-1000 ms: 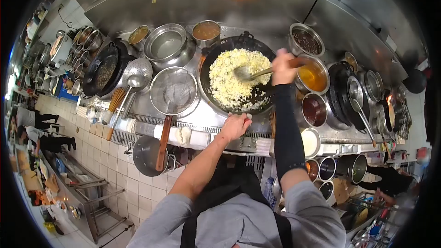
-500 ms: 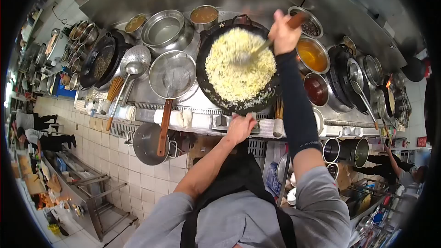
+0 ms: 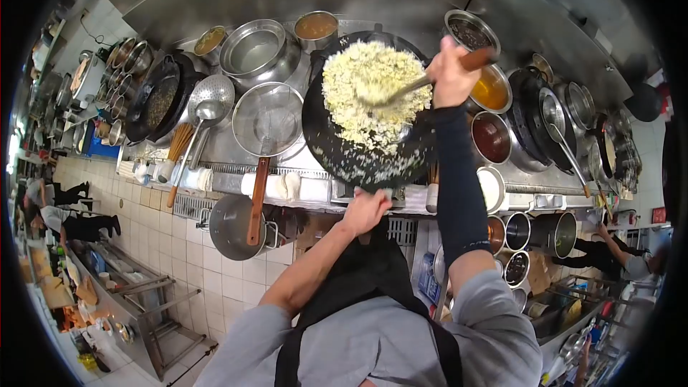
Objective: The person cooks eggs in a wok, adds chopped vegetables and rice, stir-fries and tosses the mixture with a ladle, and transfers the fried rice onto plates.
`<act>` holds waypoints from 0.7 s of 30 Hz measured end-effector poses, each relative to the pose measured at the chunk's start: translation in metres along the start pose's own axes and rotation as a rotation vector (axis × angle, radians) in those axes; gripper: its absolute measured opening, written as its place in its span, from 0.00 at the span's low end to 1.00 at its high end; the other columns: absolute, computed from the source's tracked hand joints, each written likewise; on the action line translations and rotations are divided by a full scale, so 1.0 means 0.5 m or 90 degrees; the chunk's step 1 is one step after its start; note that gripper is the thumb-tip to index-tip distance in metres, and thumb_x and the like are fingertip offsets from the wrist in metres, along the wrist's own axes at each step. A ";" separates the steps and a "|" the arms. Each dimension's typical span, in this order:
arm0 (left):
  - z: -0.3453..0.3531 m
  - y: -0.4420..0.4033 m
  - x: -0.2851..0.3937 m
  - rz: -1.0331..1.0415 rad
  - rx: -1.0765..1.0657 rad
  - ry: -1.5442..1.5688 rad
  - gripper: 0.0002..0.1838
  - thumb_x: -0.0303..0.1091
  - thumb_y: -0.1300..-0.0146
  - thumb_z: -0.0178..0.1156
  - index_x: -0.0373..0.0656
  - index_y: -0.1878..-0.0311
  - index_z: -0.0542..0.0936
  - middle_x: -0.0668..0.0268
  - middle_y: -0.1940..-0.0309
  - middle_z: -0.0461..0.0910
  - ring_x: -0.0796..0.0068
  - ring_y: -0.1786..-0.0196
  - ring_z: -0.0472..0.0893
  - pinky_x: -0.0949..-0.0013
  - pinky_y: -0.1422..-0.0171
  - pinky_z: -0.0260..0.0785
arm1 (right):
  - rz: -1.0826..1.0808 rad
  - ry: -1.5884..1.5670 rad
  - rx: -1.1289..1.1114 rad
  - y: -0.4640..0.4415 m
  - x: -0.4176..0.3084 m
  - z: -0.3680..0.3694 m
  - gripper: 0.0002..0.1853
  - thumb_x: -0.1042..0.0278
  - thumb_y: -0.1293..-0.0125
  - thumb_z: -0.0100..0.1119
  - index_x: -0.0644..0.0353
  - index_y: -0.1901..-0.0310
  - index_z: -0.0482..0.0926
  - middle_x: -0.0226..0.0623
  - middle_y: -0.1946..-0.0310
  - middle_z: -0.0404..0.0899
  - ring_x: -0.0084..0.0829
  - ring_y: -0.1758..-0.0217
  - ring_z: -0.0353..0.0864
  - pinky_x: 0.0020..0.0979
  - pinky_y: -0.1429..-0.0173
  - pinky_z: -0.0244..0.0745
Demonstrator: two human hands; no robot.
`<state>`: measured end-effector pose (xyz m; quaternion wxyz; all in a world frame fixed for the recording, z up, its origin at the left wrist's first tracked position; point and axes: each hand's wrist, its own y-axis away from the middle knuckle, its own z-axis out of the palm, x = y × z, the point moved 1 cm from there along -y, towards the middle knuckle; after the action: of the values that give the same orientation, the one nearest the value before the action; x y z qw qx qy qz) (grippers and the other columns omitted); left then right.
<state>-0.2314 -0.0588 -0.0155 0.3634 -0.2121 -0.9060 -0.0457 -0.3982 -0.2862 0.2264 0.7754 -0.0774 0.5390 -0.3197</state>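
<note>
My right hand (image 3: pixel 454 75) is wrapped around the wooden handle of a ladle (image 3: pixel 408 91). The ladle's head is smeared by motion and sits in a mass of yellow-white fried rice (image 3: pixel 373 100). That rice fills the far part of a large black wok (image 3: pixel 322 145), with loose grains scattered over the bare near side. At the wok's near rim my left hand (image 3: pixel 368 211) is closed on its edge; the exact grip is partly hidden by the fingers.
A wire strainer (image 3: pixel 268 118) and a perforated skimmer (image 3: pixel 213 91) lie to the left. Pots of red sauce (image 3: pixel 491 137) and amber liquid (image 3: pixel 489 89) stand close on the right. Other people (image 3: pixel 72 222) stand at the far left.
The wok has shifted slightly toward me and tipped, and the rice has gathered at its far side. My right hand and the ladle have moved a little right and nearer.
</note>
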 end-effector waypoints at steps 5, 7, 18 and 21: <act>-0.156 0.016 0.123 0.012 0.017 0.044 0.13 0.45 0.23 0.63 0.44 0.54 0.79 0.52 0.72 0.86 0.44 0.66 0.88 0.46 0.57 0.79 | 0.100 -0.036 -0.029 -0.014 -0.156 0.038 0.24 0.66 0.23 0.68 0.52 0.76 0.66 0.23 0.85 0.61 0.18 0.88 0.57 0.27 0.80 0.53; -0.224 -0.091 0.125 -0.013 0.037 0.049 0.14 0.44 0.24 0.64 0.42 0.56 0.79 0.53 0.74 0.86 0.43 0.68 0.87 0.47 0.63 0.79 | 0.153 -0.009 -0.018 0.024 -0.122 0.044 0.23 0.67 0.24 0.70 0.52 0.75 0.67 0.22 0.85 0.62 0.18 0.88 0.59 0.27 0.80 0.54; -0.166 0.033 0.127 0.001 -0.030 0.056 0.16 0.46 0.23 0.64 0.43 0.59 0.79 0.52 0.68 0.86 0.44 0.63 0.87 0.47 0.57 0.79 | 0.098 -0.064 -0.038 -0.020 -0.155 0.024 0.24 0.64 0.22 0.69 0.53 0.77 0.67 0.22 0.85 0.63 0.16 0.86 0.58 0.25 0.80 0.53; -0.266 -0.100 0.129 -0.012 0.047 0.116 0.14 0.45 0.24 0.65 0.44 0.61 0.80 0.54 0.71 0.86 0.45 0.66 0.87 0.49 0.58 0.79 | 0.174 -0.019 -0.005 -0.007 -0.114 0.032 0.22 0.66 0.24 0.71 0.53 0.74 0.68 0.21 0.85 0.64 0.17 0.87 0.61 0.24 0.80 0.56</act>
<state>-0.2090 -0.1132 0.1290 0.4513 -0.1850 -0.8723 -0.0348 -0.3977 -0.2595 0.2792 0.8196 -0.0113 0.5340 -0.2075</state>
